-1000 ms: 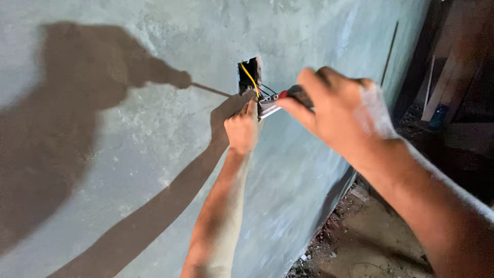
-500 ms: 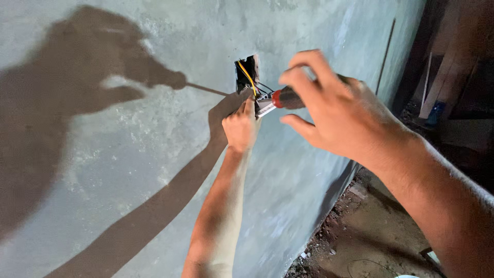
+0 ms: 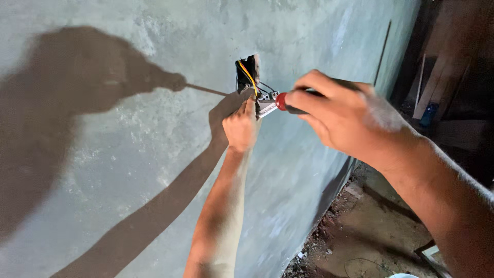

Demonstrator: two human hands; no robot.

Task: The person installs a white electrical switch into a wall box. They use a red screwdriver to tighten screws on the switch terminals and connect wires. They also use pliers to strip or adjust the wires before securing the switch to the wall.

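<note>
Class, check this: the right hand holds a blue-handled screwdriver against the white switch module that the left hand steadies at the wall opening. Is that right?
Not quite. In the head view the screwdriver in the right hand has a red and black handle, not blue. The left hand does steady the white switch module at the wall opening.

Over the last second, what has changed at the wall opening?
The right hand shifted slightly right and down in view while gripping the red-handled screwdriver, its tip still at the white switch part. The left hand still holds that part below the wall opening; the yellow wire is unchanged.
</note>
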